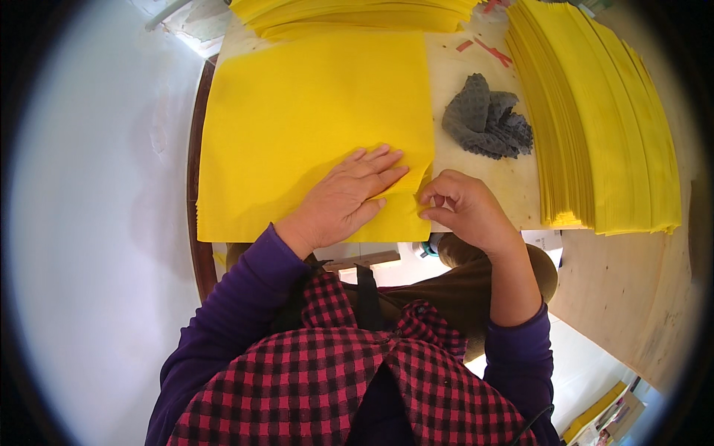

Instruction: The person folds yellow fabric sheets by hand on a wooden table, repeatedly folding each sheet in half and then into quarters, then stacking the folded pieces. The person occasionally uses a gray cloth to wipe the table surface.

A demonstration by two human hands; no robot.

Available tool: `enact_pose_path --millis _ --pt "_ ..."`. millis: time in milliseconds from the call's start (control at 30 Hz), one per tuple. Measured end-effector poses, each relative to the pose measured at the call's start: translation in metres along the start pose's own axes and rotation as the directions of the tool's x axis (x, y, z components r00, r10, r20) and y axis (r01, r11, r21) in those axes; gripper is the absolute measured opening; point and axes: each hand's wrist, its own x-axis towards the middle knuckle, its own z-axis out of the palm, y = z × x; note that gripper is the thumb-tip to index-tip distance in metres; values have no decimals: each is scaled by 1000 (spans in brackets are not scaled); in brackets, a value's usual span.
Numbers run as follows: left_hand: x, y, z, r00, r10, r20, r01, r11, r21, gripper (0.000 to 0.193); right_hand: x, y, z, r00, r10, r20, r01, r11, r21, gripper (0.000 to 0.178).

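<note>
A broad yellow sheet [297, 111], fabric or paper by its look, lies in front of me, with layered edges showing at its left side. My left hand [349, 195] rests on it, palm down, fingers stretched toward the right edge. Small creases run through the sheet beside those fingertips. At the right edge my right hand [465, 208] has its thumb and fingers bent into a pinch. Its fingertips touch the sheet's edge, but whether they grip it or something smaller is hidden.
A crumpled dark grey cloth [487, 119] lies right of the sheet. Thick yellow stacks stand at the right [595, 119] and far side [357, 16]. Red strips [492, 52] lie between them on the wooden table [483, 201]. A white wall [97, 223] rises at the left.
</note>
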Motion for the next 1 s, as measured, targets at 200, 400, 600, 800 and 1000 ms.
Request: enact_pose_path --millis 200,400,600,800,1000 --pt "0 -1 1 1000 1 1 -1 1000 18 53 0 -1 1 1000 -25 -19 25 1000 -16 13" --pt "1 -1 0 1000 5 2 -5 1000 18 53 -5 0 -13 994 -65 -89 67 998 19 9" --pt "1 -2 1 1000 8 -4 -8 1000 13 54 6 11 -32 790 176 -587 -198 980 27 16" --pt "1 -2 2 1000 12 -4 -12 1000 13 54 24 28 -32 810 145 -569 -371 878 -304 16" --pt "0 -4 2 1000 14 -10 -14 1000 1 55 30 38 -34 760 198 -619 -306 949 -72 16"
